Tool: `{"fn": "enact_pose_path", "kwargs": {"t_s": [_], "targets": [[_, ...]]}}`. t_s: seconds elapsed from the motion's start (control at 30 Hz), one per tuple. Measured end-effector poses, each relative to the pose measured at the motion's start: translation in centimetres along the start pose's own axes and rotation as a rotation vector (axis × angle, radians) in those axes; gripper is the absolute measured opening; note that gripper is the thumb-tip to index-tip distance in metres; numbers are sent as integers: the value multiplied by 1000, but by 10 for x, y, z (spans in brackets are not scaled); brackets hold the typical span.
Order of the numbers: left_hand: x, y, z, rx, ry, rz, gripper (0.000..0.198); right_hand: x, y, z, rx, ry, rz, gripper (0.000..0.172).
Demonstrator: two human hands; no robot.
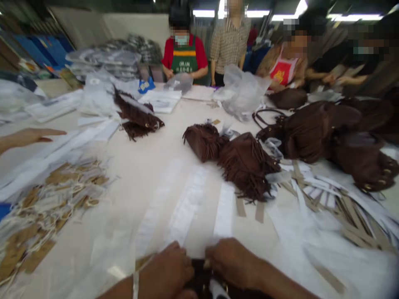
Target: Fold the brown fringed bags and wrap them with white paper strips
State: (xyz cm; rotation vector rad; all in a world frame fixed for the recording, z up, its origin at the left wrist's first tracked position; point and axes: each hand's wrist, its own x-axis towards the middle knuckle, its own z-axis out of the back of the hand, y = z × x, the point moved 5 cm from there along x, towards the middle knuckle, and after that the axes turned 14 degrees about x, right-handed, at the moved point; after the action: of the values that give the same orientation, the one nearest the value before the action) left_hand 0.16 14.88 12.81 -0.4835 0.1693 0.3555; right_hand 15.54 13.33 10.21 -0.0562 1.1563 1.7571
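Note:
At the bottom edge of the head view lies a dark brown bag (pixel 197 282), partly cut off, with small gold-coloured metal fittings and something pale in its middle. My left hand (pixel 171 265), a pale band at its wrist, has its fingers curled on the bag's left side. Closed on the upper edge to the right is my right hand (pixel 232 263); its fingertips are partly hidden. A bit of tan card (pixel 142 262) shows beside my left hand. White paper strips (pixel 187 203) lie just beyond both hands.
Fringed brown bags (pixel 246 162) lie mid-table, with more bags (pixel 311 128) heaped right. Brown tags with strings (pixel 62 195) are piled left. Paper and card strips (pixel 339 203) lie right. Another person's hand (pixel 31 137) reaches in from the left. Several people stand across the table.

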Motion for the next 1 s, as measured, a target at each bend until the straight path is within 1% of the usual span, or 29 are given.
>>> {"fn": "enact_pose_path", "kwargs": {"t_s": [0.03, 0.07, 0.13, 0.23, 0.33, 0.4, 0.5, 0.6, 0.7, 0.77, 0.83, 0.87, 0.9, 0.97, 1.0], "targets": [[0, 2, -3, 59, 24, 55, 30, -7, -5, 1, 3, -71, -40, 27], [-1, 2, -6, 91, 36, 80, 33, -15, -9, 2, 6, -142, -76, 30], [-2, 3, -8, 116, 15, 95, 37, -32, -16, 2, 7, -298, -133, 33], [-4, 3, -10, 132, -85, 107, 37, -53, -21, -9, -49, -528, -170, 30], [-4, 3, -15, 209, -179, 134, 35, -58, -25, -30, -129, -690, -126, 27], [-3, 1, -19, 270, -217, 144, 34, -58, -29, -40, -169, -755, -83, 28], [-2, -1, -22, 322, -263, 166, 32, -58, -30, -45, -228, -803, -62, 30], [-4, -2, -20, 288, -341, 217, 30, -62, -26, -43, -274, -808, -95, 32], [-17, -10, -15, 237, -426, 304, 27, -66, -21, -43, -317, -800, -151, 32], [-35, -27, -12, 212, -514, 388, 29, -67, -19, -45, -330, -804, -179, 32], [-58, -57, -11, 153, -649, 431, 31, -67, -18, -46, -339, -815, -197, 32], [-70, -76, -13, 117, -703, 413, 30, -68, -17, -47, -347, -822, -204, 32], [-81, -97, -18, 88, -731, 367, 29, -68, -17, -47, -356, -828, -210, 32], [-99, -138, -37, 91, -700, 244, 28, -70, -15, -47, -374, -845, -220, 31], [-107, -153, -48, 117, -688, 212, 29, -71, -14, -47, -382, -854, -226, 30]]}}
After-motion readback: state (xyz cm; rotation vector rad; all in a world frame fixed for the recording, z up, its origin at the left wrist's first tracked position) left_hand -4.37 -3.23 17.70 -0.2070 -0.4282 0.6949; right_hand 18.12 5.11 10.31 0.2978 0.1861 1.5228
